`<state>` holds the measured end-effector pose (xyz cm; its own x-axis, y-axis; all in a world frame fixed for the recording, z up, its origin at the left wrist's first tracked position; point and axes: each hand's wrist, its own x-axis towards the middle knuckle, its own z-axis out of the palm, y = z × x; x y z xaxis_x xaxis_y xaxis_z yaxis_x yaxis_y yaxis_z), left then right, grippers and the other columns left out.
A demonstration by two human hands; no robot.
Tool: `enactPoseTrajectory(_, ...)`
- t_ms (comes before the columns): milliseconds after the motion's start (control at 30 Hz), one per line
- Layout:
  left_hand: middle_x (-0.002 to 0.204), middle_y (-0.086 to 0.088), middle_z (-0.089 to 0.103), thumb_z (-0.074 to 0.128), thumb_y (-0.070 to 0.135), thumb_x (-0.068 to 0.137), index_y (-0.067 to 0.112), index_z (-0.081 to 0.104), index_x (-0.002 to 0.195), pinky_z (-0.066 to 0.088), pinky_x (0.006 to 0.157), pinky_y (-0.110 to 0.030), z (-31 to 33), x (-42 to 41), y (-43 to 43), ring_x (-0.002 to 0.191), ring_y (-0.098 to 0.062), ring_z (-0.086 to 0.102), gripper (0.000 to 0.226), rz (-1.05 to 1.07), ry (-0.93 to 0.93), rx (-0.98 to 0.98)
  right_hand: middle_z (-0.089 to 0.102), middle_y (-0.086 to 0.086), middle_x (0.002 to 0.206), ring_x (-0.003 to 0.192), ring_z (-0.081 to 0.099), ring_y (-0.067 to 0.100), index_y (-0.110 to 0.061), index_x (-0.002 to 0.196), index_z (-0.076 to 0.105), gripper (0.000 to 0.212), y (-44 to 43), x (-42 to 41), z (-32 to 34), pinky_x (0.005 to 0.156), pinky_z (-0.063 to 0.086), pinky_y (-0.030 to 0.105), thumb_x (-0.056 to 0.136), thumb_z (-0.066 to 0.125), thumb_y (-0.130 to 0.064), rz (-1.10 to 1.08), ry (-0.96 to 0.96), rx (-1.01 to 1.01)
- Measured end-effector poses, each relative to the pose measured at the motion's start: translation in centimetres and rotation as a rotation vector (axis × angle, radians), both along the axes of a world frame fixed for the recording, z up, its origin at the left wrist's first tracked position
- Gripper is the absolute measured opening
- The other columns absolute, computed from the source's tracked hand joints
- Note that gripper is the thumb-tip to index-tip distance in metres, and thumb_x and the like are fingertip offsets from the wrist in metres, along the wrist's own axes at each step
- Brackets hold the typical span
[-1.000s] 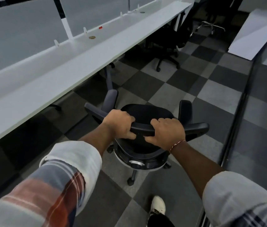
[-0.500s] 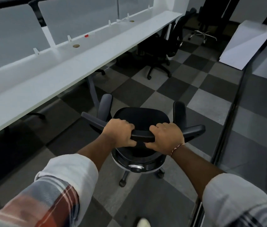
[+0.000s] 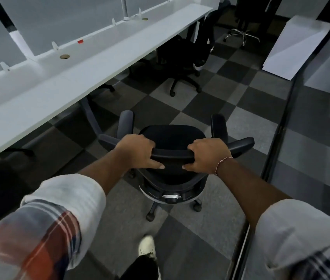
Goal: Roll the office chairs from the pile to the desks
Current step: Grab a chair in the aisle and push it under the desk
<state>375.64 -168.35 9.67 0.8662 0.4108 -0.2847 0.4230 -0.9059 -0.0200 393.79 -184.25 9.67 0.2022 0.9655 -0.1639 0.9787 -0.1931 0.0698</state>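
Black office chair is now further along the white desk than a second ago. The left hand and right hand stay clamped on its backrest, so I judge the delivery is advancing.

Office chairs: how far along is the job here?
Done: one black chair stands at the white desk farther along. In hand: the left hand and right hand grip the backrest of a second chair in the aisle. Left: parking it; a chrome-based chair stands beyond.
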Motion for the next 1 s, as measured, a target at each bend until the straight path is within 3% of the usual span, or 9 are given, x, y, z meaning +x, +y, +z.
enactPoseTrajectory(233,0.072,0.013,0.054,0.050,0.085,0.079,0.032,0.052,0.082,0.032,0.056,-0.027,-0.5,7.4,5.0,0.066,-0.005,0.050,0.052,-0.012,-0.040,0.080,0.057,-0.009,0.088,0.084,0.057,0.015,-0.032,0.090,0.062,0.040,5.1,7.0,0.1,0.075,0.049,0.035,0.075,0.059,-0.069,-0.054,0.044,-0.059)
enactPoseTrajectory(367,0.071,0.013,0.055,0.051,0.086,0.075,0.032,0.057,0.082,0.038,0.057,-0.028,-1.2,12.9,7.8,0.069,-0.007,0.054,0.055,-0.014,-0.080,0.073,0.056,-0.009,0.084,0.083,0.060,0.016,-0.032,0.081,0.058,0.030,7.9,11.9,-0.1,0.069,0.045,0.032,0.075,0.063,-0.061,-0.135,0.063,-0.113)
enactPoseTrajectory(500,0.070,0.013,0.057,0.053,0.085,0.075,0.033,0.057,0.078,0.042,0.058,-0.028,-1.1,18.2,11.0,0.066,-0.005,0.054,0.052,-0.020,-0.120,0.043,0.054,-0.008,0.085,0.085,0.060,0.018,-0.031,0.080,0.052,0.024,10.9,16.4,-0.3,0.075,0.037,0.034,0.077,0.061,-0.053,-0.182,-0.004,-0.087)
enactPoseTrajectory(800,0.064,0.014,0.051,0.056,0.081,0.076,0.033,0.044,0.067,0.032,0.053,-0.027,-1.1,29.3,17.2,0.060,-0.004,0.048,0.050,-0.021,-0.154,0.045,0.059,-0.008,0.091,0.085,0.061,0.017,-0.029,0.096,0.061,0.036,16.9,27.7,-0.5,0.076,0.052,0.036,0.075,0.062,-0.059,-0.188,0.032,-0.053)
enactPoseTrajectory(1000,0.066,0.013,0.054,0.055,0.083,0.075,0.032,0.055,0.077,0.036,0.056,-0.026,-1.2,37.1,21.1,0.064,-0.005,0.052,0.051,-0.013,-0.133,0.069,0.057,-0.009,0.087,0.080,0.060,0.015,-0.030,0.094,0.056,0.036,20.7,35.8,-1.0,0.073,0.052,0.036,0.076,0.062,-0.060,-0.147,0.030,0.001)
